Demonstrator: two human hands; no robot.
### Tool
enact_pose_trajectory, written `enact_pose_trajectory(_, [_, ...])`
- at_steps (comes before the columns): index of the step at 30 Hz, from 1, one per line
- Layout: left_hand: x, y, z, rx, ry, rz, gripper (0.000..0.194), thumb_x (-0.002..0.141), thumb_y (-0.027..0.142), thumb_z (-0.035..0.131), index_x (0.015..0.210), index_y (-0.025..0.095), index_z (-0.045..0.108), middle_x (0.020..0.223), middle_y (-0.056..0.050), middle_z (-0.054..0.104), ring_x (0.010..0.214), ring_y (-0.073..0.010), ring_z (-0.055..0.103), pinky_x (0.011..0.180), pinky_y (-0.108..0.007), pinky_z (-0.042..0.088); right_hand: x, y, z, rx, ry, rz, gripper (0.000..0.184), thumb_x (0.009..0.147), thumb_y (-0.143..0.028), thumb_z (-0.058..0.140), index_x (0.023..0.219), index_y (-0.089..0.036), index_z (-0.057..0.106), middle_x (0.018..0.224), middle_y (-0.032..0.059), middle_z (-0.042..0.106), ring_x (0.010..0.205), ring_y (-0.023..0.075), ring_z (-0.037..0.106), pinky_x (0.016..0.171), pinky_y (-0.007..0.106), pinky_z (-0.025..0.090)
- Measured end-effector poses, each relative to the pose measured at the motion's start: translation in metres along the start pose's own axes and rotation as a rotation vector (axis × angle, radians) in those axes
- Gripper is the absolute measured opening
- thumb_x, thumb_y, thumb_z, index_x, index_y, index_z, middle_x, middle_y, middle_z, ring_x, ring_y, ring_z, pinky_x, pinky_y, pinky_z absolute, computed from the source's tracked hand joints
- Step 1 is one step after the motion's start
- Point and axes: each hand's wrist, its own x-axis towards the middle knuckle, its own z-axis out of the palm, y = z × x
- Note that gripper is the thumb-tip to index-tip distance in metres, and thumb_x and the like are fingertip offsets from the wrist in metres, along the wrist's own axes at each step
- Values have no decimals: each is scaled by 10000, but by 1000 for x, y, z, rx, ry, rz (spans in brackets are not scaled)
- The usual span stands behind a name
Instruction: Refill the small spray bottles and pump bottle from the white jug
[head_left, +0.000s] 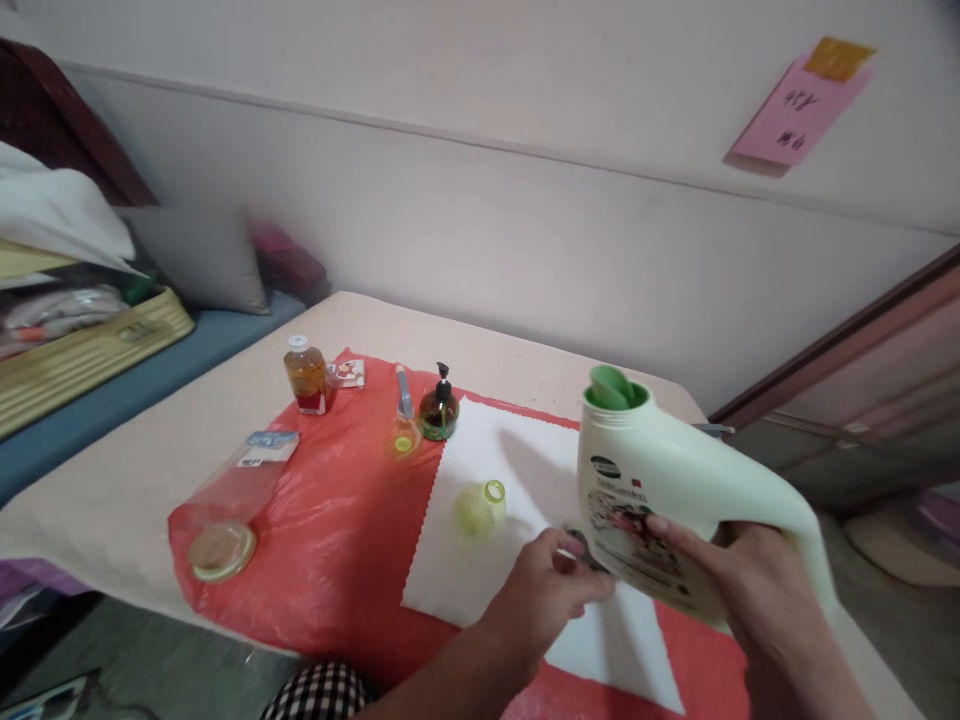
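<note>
My right hand [757, 580] is closed around the handle of a large pale green detergent jug [652, 490], raised over the right side of the white sheet. The jug is uncapped, showing a green pouring spout [611, 388] in its mouth. My left hand [544, 590], just left of the jug's base, pinches a small dark object [586, 550] whose kind I cannot make out. Behind that hand, a small translucent yellow-green bottle [478, 510] rests on the white sheet [442, 575], its round mouth open.
A red plastic sheet [337, 520] covers part of the table [420, 320]. On or beside it stand a dark pump bottle [439, 405], a clear bottle with grey top [405, 425], an amber bottle [306, 375], a small box [347, 374], a clear bag [247, 480] and a round lid [222, 552].
</note>
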Motion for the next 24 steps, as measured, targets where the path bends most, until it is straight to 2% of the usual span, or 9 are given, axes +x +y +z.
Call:
enact_pose_trajectory(2, [1,-4,0,101,-9,-37,308,651,287,746,922,195,632,824,-10,601,807,-186,551,795,-359,406,9,-3,22,280,4,175,539,618,-497,821,1033,-179,688,873,81,767,790,308,713,675,401,582])
enact_pose_trajectory(3, [1,-5,-1,134,-23,-25,281,647,272,736,897,192,634,801,2,590,775,-170,535,779,-344,401,15,-4,37,423,10,209,557,610,-462,829,1057,-165,678,901,89,766,838,304,711,737,406,582])
enact_pose_trajectory(6, [5,-5,-4,206,-44,71,221,647,251,724,832,182,626,762,20,586,723,-138,499,751,-302,393,35,-2,92,677,94,172,588,614,-398,811,1125,-155,651,953,96,763,878,268,696,874,425,551])
enact_pose_trajectory(10, [7,-3,-13,284,-23,117,209,637,245,721,816,189,627,750,25,597,715,-134,502,739,-284,407,56,12,162,717,110,114,694,636,-506,745,1207,-142,595,1105,133,728,995,271,672,938,448,528])
enact_pose_trajectory(13, [6,-1,-19,319,-26,118,210,634,246,707,823,189,637,764,21,599,720,-140,511,720,-288,402,58,23,186,621,107,129,749,624,-558,747,1207,-117,583,1169,174,697,1042,284,651,960,455,509])
enact_pose_trajectory(15, [5,0,-22,335,-19,118,219,629,251,705,827,188,636,765,21,592,723,-143,513,704,-289,391,53,28,188,515,96,142,733,650,-576,731,1192,-105,585,1172,195,690,1048,291,639,964,467,496])
enact_pose_trajectory(18, [5,3,-22,343,-23,104,232,631,264,709,834,192,621,755,29,575,714,-142,507,685,-284,377,38,34,174,339,22,138,678,691,-590,699,1168,-116,610,1100,174,717,992,290,650,922,472,508])
enact_pose_trajectory(22, [5,5,-20,374,-41,121,185,654,244,680,804,191,587,721,36,556,703,-136,490,675,-276,364,14,48,131,138,-130,104,564,749,-574,644,1131,-161,680,986,113,764,886,262,708,810,404,563])
enact_pose_trajectory(24, [5,5,-19,379,-53,129,179,664,234,665,815,190,579,707,39,552,681,-129,476,653,-272,346,4,58,103,17,-134,98,522,824,-548,541,1128,-153,695,974,126,771,877,260,725,783,392,573])
